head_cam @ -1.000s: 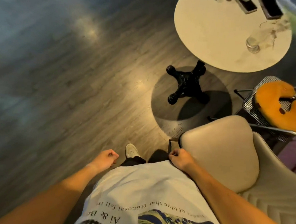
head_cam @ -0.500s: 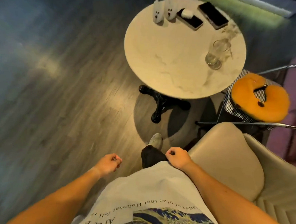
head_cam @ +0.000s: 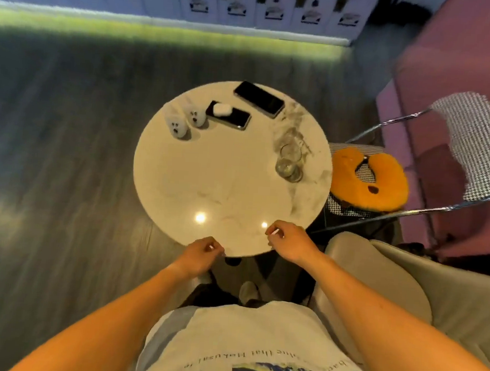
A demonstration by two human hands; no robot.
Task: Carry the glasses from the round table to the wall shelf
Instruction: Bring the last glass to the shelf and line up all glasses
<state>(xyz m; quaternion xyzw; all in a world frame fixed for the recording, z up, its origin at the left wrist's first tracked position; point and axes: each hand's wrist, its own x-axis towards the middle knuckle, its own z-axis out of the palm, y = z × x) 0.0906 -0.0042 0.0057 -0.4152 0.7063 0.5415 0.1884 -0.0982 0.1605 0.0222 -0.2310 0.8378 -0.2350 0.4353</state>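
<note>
A person's loosely curled, empty left hand (head_cam: 204, 251) and right hand (head_cam: 287, 241) hover at the round surface (head_cam: 209, 183) edge; the glasses (head_cam: 289, 162) stand near the far-right rim, where a hasty reach could topple them.

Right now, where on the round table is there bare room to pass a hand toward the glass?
The near and middle of the round table are bare, from the left hand and right hand up to the glass. The far side is crowded: two ghost figures, small phone and large phone.
</note>
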